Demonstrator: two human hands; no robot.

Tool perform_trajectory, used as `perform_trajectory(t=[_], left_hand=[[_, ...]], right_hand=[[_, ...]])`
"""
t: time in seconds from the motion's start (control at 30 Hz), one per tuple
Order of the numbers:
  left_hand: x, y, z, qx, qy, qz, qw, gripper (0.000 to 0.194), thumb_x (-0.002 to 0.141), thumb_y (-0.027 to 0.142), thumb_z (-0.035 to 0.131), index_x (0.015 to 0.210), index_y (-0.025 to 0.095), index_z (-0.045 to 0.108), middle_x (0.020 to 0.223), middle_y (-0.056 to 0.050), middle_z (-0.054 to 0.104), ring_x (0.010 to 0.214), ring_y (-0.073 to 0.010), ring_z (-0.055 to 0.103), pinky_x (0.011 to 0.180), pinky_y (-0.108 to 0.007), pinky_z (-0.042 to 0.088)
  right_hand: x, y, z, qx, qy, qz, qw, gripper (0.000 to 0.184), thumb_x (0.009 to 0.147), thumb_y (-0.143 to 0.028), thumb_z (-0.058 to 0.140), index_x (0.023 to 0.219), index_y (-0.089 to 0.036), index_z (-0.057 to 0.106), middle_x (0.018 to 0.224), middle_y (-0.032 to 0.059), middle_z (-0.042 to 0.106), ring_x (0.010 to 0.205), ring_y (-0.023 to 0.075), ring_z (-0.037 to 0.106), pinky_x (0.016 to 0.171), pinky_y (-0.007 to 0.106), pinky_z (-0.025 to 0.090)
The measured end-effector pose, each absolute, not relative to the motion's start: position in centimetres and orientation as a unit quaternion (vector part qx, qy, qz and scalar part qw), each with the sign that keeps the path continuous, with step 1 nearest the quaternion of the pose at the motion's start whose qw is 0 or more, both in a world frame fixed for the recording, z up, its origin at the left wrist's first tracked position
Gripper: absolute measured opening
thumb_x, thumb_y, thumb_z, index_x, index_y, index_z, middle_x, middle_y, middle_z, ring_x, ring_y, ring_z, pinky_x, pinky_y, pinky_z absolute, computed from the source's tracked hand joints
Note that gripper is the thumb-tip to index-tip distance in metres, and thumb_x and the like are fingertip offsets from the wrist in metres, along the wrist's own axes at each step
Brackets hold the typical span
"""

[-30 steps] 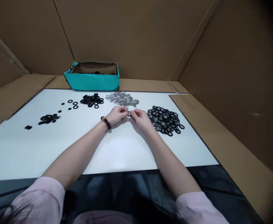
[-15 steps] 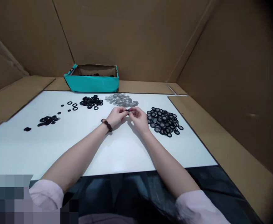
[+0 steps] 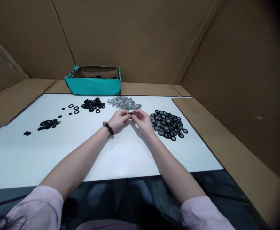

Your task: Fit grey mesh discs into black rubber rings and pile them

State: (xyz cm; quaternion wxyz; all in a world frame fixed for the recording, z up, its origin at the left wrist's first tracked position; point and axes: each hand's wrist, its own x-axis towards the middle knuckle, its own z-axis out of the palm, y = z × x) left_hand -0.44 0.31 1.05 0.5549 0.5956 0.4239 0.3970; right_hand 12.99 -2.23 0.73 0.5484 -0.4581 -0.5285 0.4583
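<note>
My left hand [image 3: 119, 119] and my right hand [image 3: 142, 120] meet over the middle of the white table. Between their fingertips both pinch a small black ring [image 3: 130, 115], mostly hidden by the fingers. Just behind the hands lies a heap of translucent grey discs [image 3: 124, 103]. Right of my right hand is a large pile of black rings with grey centres [image 3: 168, 124]. To the left sits a cluster of plain black rings [image 3: 93, 104], with a few loose rings [image 3: 76, 108] beside it. Farther left is a group of small black pieces [image 3: 49, 124].
A teal open box [image 3: 93, 86] with black pieces inside stands at the table's back edge. Tall cardboard walls [image 3: 140, 41] enclose the back and sides. The white tabletop [image 3: 116, 156] ends in front of my lap. A few black pieces [image 3: 27, 133] lie at the far left.
Both hands stay together at the same spot, their fingers shifting only slightly around the black ring. The piles look unchanged; the view has moved a little.
</note>
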Motion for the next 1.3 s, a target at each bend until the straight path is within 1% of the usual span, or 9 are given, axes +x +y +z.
perform_trajectory(t=[0.13, 0.2, 0.33, 0.47, 0.7, 0.87, 1.0, 1.1, 1.3], left_hand=[[-0.8, 0.2, 1.8, 0.656, 0.42, 0.348, 0.522, 0.014, 0.068, 0.024, 0.058, 0.062, 0.015, 0.051, 0.053, 0.004, 0.045, 0.049, -0.0071, 0.041, 0.05, -0.021, 0.031], [-0.8, 0.1, 2.1, 0.672, 0.421, 0.342, 0.504, 0.014, 0.069, 0.025, 0.058, 0.063, 0.015, 0.051, 0.055, 0.004, 0.047, 0.05, -0.0077, 0.042, 0.05, -0.022, 0.032], [-0.6, 0.0, 2.2, 0.656, 0.451, 0.367, 0.481, 0.016, 0.07, 0.03, 0.058, 0.066, 0.015, 0.053, 0.058, 0.003, 0.05, 0.051, -0.008, 0.042, 0.05, -0.021, 0.033], [-0.5, 0.0, 1.8, 0.657, 0.477, 0.399, 0.426, 0.019, 0.067, 0.034, 0.061, 0.07, 0.015, 0.059, 0.067, -0.001, 0.059, 0.059, -0.0103, 0.048, 0.055, -0.022, 0.038], [-0.2, -0.2, 1.5, 0.649, 0.464, 0.428, 0.423, 0.021, 0.071, 0.029, 0.06, 0.085, 0.014, 0.064, 0.074, -0.005, 0.067, 0.069, -0.0148, 0.06, 0.064, -0.024, 0.043], [-0.2, -0.2, 1.3, 0.655, 0.483, 0.42, 0.402, 0.017, 0.071, 0.026, 0.059, 0.081, 0.014, 0.064, 0.073, -0.005, 0.067, 0.07, -0.015, 0.06, 0.066, -0.025, 0.044], [-0.3, -0.2, 1.4, 0.692, 0.472, 0.398, 0.374, 0.014, 0.07, 0.026, 0.06, 0.078, 0.015, 0.065, 0.075, -0.003, 0.065, 0.072, -0.0142, 0.057, 0.067, -0.025, 0.042], [-0.4, 0.0, 1.5, 0.698, 0.478, 0.394, 0.359, 0.011, 0.07, 0.024, 0.058, 0.073, 0.015, 0.063, 0.073, -0.002, 0.064, 0.071, -0.0135, 0.055, 0.068, -0.025, 0.042], [-0.4, 0.2, 1.0, 0.673, 0.479, 0.41, 0.386, 0.012, 0.069, 0.026, 0.06, 0.072, 0.015, 0.063, 0.07, -0.002, 0.062, 0.069, -0.0137, 0.054, 0.066, -0.025, 0.042]], right_hand=[[13.6, -2.1, 1.0, -0.458, -0.562, 0.462, 0.512, 0.016, 0.066, -0.028, 0.057, 0.078, -0.018, 0.06, 0.065, -0.0008, 0.058, 0.056, 0.0103, 0.048, 0.057, 0.026, 0.041], [13.7, -2.0, 1.0, -0.46, -0.563, 0.454, 0.515, 0.015, 0.066, -0.027, 0.056, 0.078, -0.018, 0.06, 0.062, -0.0015, 0.056, 0.055, 0.0103, 0.048, 0.057, 0.025, 0.04], [13.3, -1.8, 0.6, -0.47, -0.538, 0.439, 0.545, 0.015, 0.068, -0.028, 0.057, 0.079, -0.018, 0.058, 0.068, -0.0005, 0.058, 0.061, 0.011, 0.052, 0.061, 0.025, 0.042], [12.9, -1.6, 0.0, -0.5, -0.517, 0.435, 0.541, 0.013, 0.069, -0.026, 0.057, 0.079, -0.018, 0.054, 0.07, 0.0008, 0.058, 0.064, 0.0123, 0.053, 0.064, 0.026, 0.043], [13.1, -1.9, 0.0, -0.526, -0.59, 0.301, 0.533, 0.006, 0.076, -0.026, 0.049, 0.079, -0.02, 0.051, 0.077, 0.0038, 0.059, 0.074, 0.0168, 0.054, 0.071, 0.029, 0.041], [13.1, -1.9, -0.1, -0.542, -0.591, 0.353, 0.482, 0.01, 0.075, -0.029, 0.051, 0.07, -0.02, 0.048, 0.066, 0.0007, 0.056, 0.06, 0.0136, 0.047, 0.061, 0.026, 0.037], [13.4, -2.2, 0.3, -0.556, -0.63, 0.304, 0.449, 0.01, 0.073, -0.024, 0.051, 0.064, -0.02, 0.047, 0.058, -0.0025, 0.048, 0.057, 0.0122, 0.042, 0.059, 0.025, 0.034], [13.6, -2.6, 0.8, -0.568, -0.643, 0.29, 0.424, 0.011, 0.072, -0.023, 0.051, 0.061, -0.019, 0.048, 0.056, -0.0022, 0.048, 0.056, 0.012, 0.042, 0.058, 0.026, 0.033], [13.9, -2.4, 0.7, -0.566, -0.617, 0.316, 0.446, 0.013, 0.069, -0.028, 0.055, 0.062, -0.018, 0.052, 0.057, -0.0009, 0.052, 0.057, 0.0123, 0.046, 0.059, 0.026, 0.037]])
